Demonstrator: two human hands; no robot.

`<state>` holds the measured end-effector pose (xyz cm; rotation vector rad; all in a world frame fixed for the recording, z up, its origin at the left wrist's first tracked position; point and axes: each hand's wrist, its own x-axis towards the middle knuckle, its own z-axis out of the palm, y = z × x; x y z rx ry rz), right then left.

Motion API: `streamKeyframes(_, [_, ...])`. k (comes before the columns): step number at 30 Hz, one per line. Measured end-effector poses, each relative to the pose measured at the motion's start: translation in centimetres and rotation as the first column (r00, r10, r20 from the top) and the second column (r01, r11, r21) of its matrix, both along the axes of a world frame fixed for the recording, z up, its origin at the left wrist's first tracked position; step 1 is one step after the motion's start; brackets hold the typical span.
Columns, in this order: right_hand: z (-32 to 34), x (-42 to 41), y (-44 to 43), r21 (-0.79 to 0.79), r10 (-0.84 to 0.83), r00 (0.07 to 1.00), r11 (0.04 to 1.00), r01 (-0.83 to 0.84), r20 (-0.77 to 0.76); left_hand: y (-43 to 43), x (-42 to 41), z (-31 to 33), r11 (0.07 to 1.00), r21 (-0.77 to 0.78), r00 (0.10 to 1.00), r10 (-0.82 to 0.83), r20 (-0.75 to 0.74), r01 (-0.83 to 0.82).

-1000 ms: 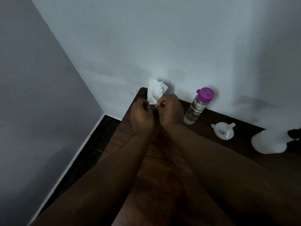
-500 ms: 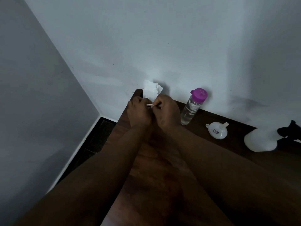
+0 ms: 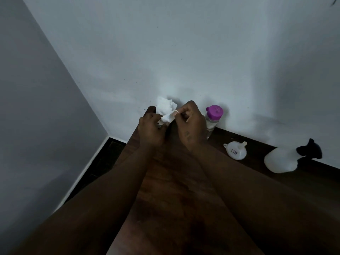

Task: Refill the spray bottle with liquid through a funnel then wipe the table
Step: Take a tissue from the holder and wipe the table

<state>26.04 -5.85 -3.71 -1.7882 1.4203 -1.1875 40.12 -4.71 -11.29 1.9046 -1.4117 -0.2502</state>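
Note:
A crumpled white tissue (image 3: 166, 110) is held over the far left corner of the dark wooden table (image 3: 176, 190). My left hand (image 3: 151, 128) grips its lower part, and my right hand (image 3: 190, 124) pinches its right edge. Behind my right hand stands a clear bottle with a purple cap (image 3: 213, 117), partly hidden. A white funnel (image 3: 235, 150) lies upside down on the table to the right. Further right, a white spray bottle with a black trigger head (image 3: 287, 158) lies on its side by the wall.
A pale wall runs along the table's far edge and a second wall closes in on the left. Dark floor (image 3: 103, 162) with a white skirting shows beyond the table's left edge.
My hands have drawn slightly apart, and more of the tissue now shows stretched between them. The view has shifted a little to the right.

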Motion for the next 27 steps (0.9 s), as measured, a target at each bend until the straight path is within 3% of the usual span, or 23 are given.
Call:
streamKeyframes(2, [0.5,-0.4,0.2,-0.013,-0.032,0.997,0.999,0.033,0.064,0.2,0.1,-0.2,1.0,-0.011,0.998,-0.017,-0.057,0.016])
streamKeyframes(4, [0.9,-0.8,0.2,0.015,-0.06,0.988,0.998,0.059,0.141,0.6,0.1,-0.1,0.999,-0.032,0.975,-0.036,-0.219,0.03])
streamKeyframes(7, [0.8,-1.6,0.2,0.12,-0.125,0.956,0.988,0.095,0.266,2.1,-0.4,0.6,0.997,-0.05,0.841,-0.072,-0.536,0.053])
streamKeyframes(9, [0.3,-2.3,0.5,0.246,-0.198,0.916,0.963,0.115,0.35,3.1,-0.7,0.7,0.997,-0.057,0.767,-0.083,-0.637,0.061])
streamKeyframes(12, [-0.9,-3.6,2.0,0.485,-0.325,0.838,0.871,0.083,0.439,4.6,-1.2,0.0,0.999,0.007,0.618,-0.023,-0.786,0.047])
streamKeyframes(15, [-3.2,-4.7,3.6,0.668,-0.425,0.815,0.741,0.065,0.393,6.0,-1.4,-2.2,0.985,0.171,0.536,0.129,-0.834,0.028])
streamKeyframes(18, [-6.0,-5.4,4.6,0.777,-0.481,0.811,0.627,0.052,0.334,6.9,-1.5,-4.3,0.953,0.301,0.597,0.215,-0.773,0.047])
streamKeyframes(22, [-8.8,-6.1,4.7,0.801,-0.44,0.849,0.597,0.032,0.294,7.5,-1.6,-5.3,0.931,0.361,0.804,0.177,-0.567,0.05])
streamKeyframes(23, [-9.4,-6.3,4.7,0.791,-0.401,0.89,0.606,0.081,0.216,7.8,-1.5,-5.6,0.929,0.368,0.86,0.163,-0.484,0.031])
streamKeyframes(25, [-10.3,-6.7,4.8,0.667,-0.238,0.968,0.709,0.231,-0.082,8.5,-1.5,-5.9,0.94,0.34,0.973,0.102,-0.206,-0.027])
streamKeyframes(27, [-10.8,-7.0,5.7,0.44,-0.053,0.913,0.864,0.244,-0.404,9.4,-2.2,-5.9,0.945,0.328,0.998,-0.003,0.057,-0.016])
